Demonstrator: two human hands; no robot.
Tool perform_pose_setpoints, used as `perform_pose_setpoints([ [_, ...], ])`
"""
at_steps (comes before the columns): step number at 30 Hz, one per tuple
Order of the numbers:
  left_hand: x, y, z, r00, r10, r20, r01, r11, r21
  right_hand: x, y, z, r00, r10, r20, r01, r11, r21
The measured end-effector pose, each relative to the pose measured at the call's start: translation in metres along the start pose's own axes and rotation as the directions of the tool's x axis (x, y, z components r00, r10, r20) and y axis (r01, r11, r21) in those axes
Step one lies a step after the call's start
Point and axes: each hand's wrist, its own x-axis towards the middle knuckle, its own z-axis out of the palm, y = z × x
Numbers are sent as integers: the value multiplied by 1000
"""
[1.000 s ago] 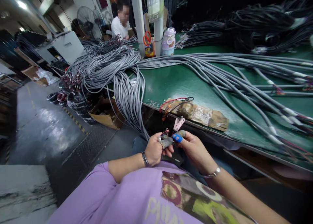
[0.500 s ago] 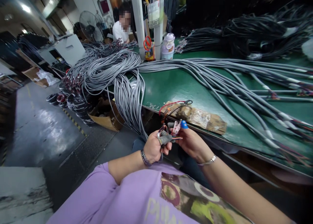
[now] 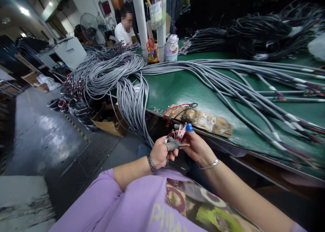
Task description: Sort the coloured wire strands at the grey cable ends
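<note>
In front of my body, my left hand [image 3: 162,152] is closed around a grey cable whose end fans out into thin coloured wires [image 3: 184,145]. A grey piece [image 3: 172,145] lies along its thumb; whether it is a thumb cover or cable sheath I cannot tell. Right beside it, my right hand [image 3: 196,145] wears a blue thumb cover [image 3: 189,127]. Its thumb and fingers pinch a small pale pink clip-like piece [image 3: 181,131] close to the wires. The fingertips hide part of both things.
A wooden block [image 3: 222,126] with red and black leads sits at the edge of the green table [image 3: 165,86]. Grey cables [image 3: 208,74] run across it, and a bundle [image 3: 132,107] hangs over its left side. A person [image 3: 123,32] sits beyond the post.
The view has shifted slightly. Both hands keep their grips on the cable and the pink piece, with barely any movement between them.
</note>
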Motion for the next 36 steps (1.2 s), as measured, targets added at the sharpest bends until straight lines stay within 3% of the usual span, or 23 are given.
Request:
perform_pose_setpoints([
  [9,-14,-2,-4,996,83,-25,-83,996,-15,-9,-11,0,992,122,40,-124,991,48],
  [18,-9,3,4,992,101,-72,-105,993,-52,-5,-2,-2,998,-64,-4,64,993,-100],
  [26,-3,3,7,996,75,-56,-78,996,-54,-1,5,-8,974,-225,-27,205,925,-319],
  [32,-2,-2,5,995,83,-59,-87,994,-72,6,4,-6,1000,-5,5,5,998,-62],
  [36,-2,-3,4,995,74,-61,-78,995,-61,9,4,-5,1000,4,-14,-4,1000,6],
])
